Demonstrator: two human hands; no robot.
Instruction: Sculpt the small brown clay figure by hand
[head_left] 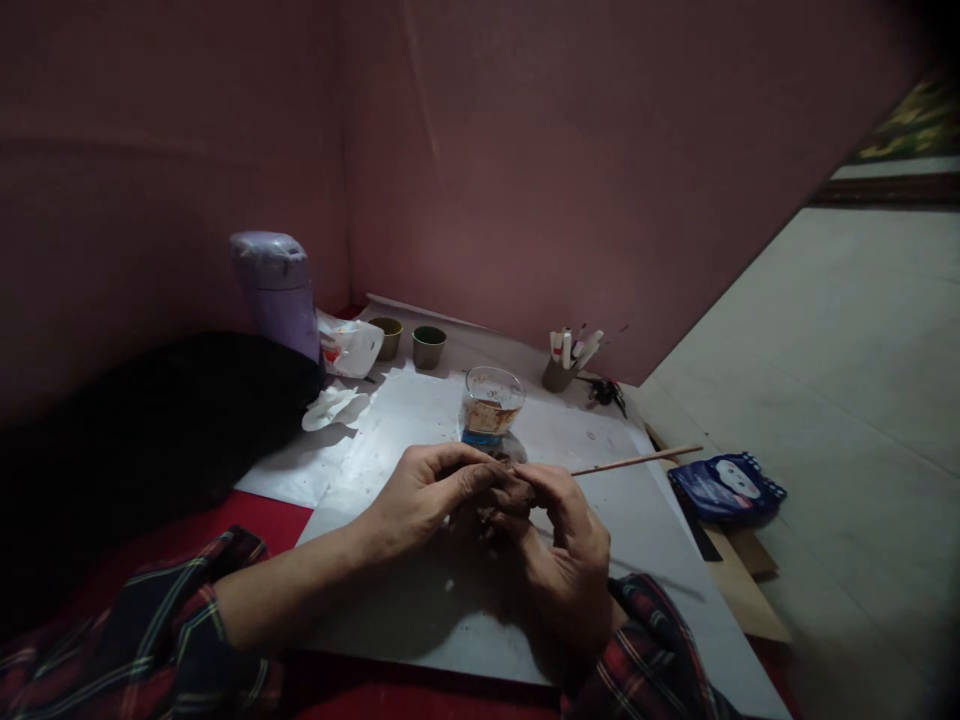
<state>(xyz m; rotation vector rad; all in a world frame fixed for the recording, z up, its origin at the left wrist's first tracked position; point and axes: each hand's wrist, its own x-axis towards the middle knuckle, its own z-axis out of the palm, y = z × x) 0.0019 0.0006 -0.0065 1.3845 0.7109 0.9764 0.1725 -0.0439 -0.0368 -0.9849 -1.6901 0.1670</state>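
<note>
My left hand (427,495) and my right hand (570,550) meet over a white sheet (420,610) on the floor. Both are closed around a small dark lump (501,500) pinched between the fingertips. My right hand also grips a thin wooden stick (637,460), which points up and to the right. Just beyond the hands stands a clear glass cup (491,405) holding murky water.
At the back stand two small cups (409,340), a pot of brushes (570,360), a purple flask (277,290), a white plastic bag (349,345) and crumpled tissue (334,405). A blue packet (726,487) lies on cardboard at the right. A dark bundle (150,420) fills the left.
</note>
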